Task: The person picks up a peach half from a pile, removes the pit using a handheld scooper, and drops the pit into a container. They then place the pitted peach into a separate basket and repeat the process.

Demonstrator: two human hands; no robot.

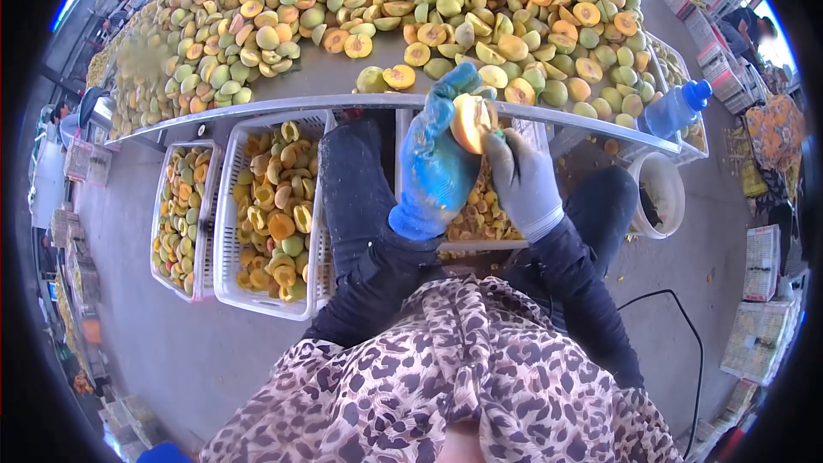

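My left hand (437, 154), in a blue coated glove, is closed around a halved yellow-orange fruit (470, 123) just above the table's near edge. Its cut face is turned toward my right hand (521, 173), which wears a grey-white glove. The right fingers are pinched at the fruit's cut side, around something small that I cannot make out. Beneath both hands, a crate holds fruit pieces (484, 213) between my knees. Many halved green and orange fruits (411, 0) lie heaped on the metal table (317, 77) in front.
To the left stand a white crate (225, 279) of hollowed halves and a narrower crate (163, 267) of fruit. At right are a white bucket (671, 197) and a blue bottle (673, 111) by the table edge. A black cable (699, 334) lies on the floor. Other people are farther back.
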